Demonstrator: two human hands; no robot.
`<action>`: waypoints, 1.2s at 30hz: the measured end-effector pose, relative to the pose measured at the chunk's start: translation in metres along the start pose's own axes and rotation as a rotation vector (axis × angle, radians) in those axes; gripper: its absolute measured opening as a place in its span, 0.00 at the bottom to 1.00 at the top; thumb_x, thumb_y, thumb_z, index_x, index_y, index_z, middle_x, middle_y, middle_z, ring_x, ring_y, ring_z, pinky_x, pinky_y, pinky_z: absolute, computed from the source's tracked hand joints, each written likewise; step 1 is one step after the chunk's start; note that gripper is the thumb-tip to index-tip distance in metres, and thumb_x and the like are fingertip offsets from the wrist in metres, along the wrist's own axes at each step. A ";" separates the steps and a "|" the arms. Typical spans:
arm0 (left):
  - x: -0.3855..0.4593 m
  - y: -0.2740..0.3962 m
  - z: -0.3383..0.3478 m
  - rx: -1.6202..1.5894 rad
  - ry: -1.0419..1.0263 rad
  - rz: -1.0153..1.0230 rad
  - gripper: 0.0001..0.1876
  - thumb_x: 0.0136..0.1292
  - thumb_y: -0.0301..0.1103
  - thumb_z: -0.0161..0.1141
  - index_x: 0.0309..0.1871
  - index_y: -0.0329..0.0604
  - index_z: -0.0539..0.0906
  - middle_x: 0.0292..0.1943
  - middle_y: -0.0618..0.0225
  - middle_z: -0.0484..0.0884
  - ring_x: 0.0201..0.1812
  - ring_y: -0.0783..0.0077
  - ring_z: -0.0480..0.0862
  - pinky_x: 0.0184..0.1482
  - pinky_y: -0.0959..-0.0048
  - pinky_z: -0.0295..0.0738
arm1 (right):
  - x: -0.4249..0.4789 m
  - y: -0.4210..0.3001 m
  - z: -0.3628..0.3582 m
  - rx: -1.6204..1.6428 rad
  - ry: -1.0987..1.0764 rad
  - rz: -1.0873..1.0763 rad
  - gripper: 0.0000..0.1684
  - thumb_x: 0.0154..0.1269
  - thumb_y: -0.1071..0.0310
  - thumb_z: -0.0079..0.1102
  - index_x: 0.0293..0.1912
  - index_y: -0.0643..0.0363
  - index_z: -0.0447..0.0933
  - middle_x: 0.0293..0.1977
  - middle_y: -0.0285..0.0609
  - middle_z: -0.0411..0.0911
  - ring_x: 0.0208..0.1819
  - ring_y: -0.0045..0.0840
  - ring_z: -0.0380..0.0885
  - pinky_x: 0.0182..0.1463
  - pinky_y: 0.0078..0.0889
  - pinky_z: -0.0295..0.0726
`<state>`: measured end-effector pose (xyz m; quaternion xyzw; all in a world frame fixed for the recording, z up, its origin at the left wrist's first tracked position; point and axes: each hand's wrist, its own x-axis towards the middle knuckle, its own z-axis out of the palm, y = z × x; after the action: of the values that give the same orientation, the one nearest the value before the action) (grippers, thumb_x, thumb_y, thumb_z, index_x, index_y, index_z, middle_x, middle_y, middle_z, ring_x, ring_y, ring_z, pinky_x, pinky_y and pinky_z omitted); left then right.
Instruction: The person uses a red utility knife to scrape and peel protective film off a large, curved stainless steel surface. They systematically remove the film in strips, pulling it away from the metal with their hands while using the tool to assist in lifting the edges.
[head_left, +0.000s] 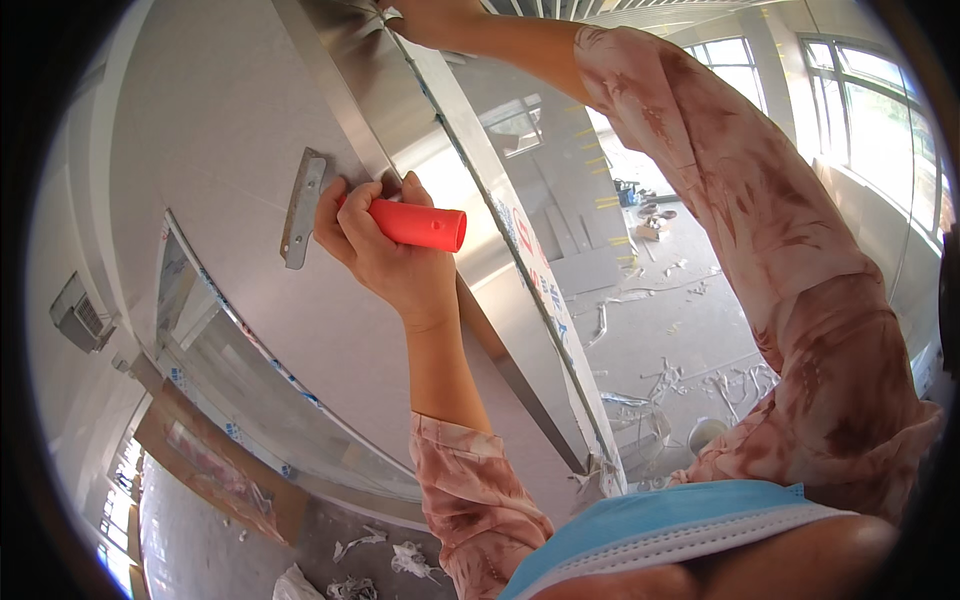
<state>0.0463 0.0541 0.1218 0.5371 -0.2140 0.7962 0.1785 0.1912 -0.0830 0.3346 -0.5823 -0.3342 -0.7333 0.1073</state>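
My left hand (382, 262) is closed around the red handle (424, 225) of a scraper. The scraper's wide metal blade (303, 210) points left, over a pale wall panel (247, 135). A shiny metal frame (435, 161) runs diagonally beside the hand, with printed protective film (525, 240) along its outer edge. My right hand (427, 19) is at the top edge of the view, up at the frame; its fingers are partly cut off, and a bit of white material shows by them.
A film-edged window (277, 375) lies to the left, with a brown board (217, 465) below it. Torn film scraps (667, 382) litter the grey floor. A white bucket (706, 433) stands near my right sleeve. Farther off are a small box (652, 227) and large windows (870, 127).
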 end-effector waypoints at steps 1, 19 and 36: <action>0.001 0.007 0.007 -0.025 0.016 0.002 0.17 0.58 0.21 0.70 0.46 0.38 0.74 0.59 0.52 0.67 0.48 0.63 0.80 0.42 0.75 0.86 | 0.005 0.008 -0.013 -0.017 0.007 -0.028 0.09 0.63 0.68 0.53 0.39 0.61 0.79 0.36 0.54 0.82 0.35 0.47 0.84 0.37 0.49 0.83; 0.002 0.004 0.006 -0.017 0.008 0.038 0.16 0.58 0.20 0.70 0.45 0.36 0.74 0.59 0.52 0.66 0.46 0.63 0.82 0.42 0.75 0.86 | 0.015 -0.001 -0.002 -0.201 -0.136 0.042 0.10 0.64 0.65 0.55 0.36 0.58 0.83 0.34 0.45 0.84 0.34 0.38 0.86 0.32 0.45 0.84; 0.001 0.002 0.007 -0.028 0.012 0.028 0.16 0.58 0.21 0.70 0.45 0.36 0.74 0.59 0.52 0.66 0.48 0.64 0.79 0.41 0.76 0.86 | -0.003 0.006 -0.003 -0.105 0.107 -0.090 0.11 0.60 0.67 0.56 0.39 0.59 0.83 0.40 0.47 0.83 0.37 0.42 0.85 0.37 0.45 0.84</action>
<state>0.0506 0.0489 0.1249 0.5266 -0.2317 0.7987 0.1762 0.1927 -0.0903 0.3336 -0.5316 -0.3148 -0.7839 0.0613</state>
